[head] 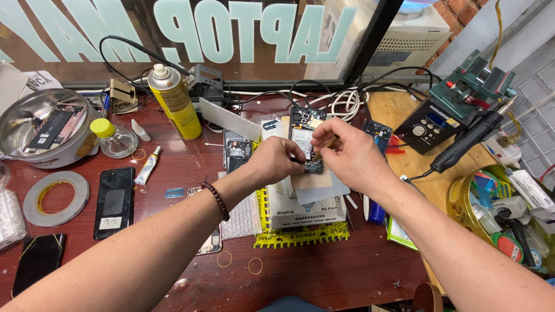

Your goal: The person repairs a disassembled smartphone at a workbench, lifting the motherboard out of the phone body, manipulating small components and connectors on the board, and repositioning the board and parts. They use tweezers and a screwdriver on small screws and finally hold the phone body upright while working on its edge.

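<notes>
Two hands over opened phone, which lies on a white box mid-bench. Left hand: fingers curled onto phone's lower edge, grip closed on it; fingertips hidden. Right hand: pinch grip shut on thin yellowish tool, tip obscured. Lower board covered by hands. Spray can behind, apart.

Yellow spray can, black phone, reddish-brown table.
</notes>
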Tool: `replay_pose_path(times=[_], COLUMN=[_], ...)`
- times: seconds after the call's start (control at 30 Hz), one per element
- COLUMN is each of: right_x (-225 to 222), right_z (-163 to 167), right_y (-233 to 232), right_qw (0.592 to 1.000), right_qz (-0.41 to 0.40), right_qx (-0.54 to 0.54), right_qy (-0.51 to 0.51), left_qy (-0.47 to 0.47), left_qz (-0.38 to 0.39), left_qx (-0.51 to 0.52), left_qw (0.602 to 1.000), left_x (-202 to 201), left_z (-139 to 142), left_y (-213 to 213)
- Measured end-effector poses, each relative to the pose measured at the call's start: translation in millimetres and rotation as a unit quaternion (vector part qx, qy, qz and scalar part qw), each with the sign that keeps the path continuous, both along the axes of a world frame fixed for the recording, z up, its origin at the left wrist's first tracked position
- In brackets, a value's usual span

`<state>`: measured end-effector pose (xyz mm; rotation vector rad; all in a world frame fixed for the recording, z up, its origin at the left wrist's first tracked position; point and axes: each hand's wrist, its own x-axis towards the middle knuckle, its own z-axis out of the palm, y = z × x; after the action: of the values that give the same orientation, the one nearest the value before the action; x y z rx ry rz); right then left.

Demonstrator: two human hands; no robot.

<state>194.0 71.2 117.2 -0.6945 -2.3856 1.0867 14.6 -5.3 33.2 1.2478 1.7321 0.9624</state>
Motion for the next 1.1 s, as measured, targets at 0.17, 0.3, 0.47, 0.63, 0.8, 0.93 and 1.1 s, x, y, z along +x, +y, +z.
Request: replay_pose_path(times=[0.17,0.3,0.47,0.63,0.8,0.93,1.1], right_x=[2,5,3,2,3,5,7], right_z=[-8,-9,-9,-8,-8,-7,-6], right_y=[6,6,2,3,2,2,5], right_qw=[0.995,0.995,0.996,0.994,0.995,0.994,0.989], right_qz=[-0.007,-0.054,-0.045,-0.059,-0.064,-0.061,-0.088], right_qx=[-0.075,-0.079,-0.075,-0.09,-0.079,-0.079,-0.114], right_qy=[0.059,0.02,0.032,0.031,0.012,0.039,0.045], left_qy=[0.028,0.039,0.031,0.025,0.03,0.066,0.124], left_qz=[0.006,0.011,0.013,0.014,0.013,0.023,0.002], left_qx=[-0.005,-0.01,-0.009,-0.009,-0.013,0.022,0.103], left_qw=[1.0,0.999,0.999,1.0,0.999,0.997,0.987], left_x=[1,4,5,3,4,8,18], left_z=[5,10,12,10,11,18,30], left_y=[-4,-7,-9,-8,-9,-10,-12])
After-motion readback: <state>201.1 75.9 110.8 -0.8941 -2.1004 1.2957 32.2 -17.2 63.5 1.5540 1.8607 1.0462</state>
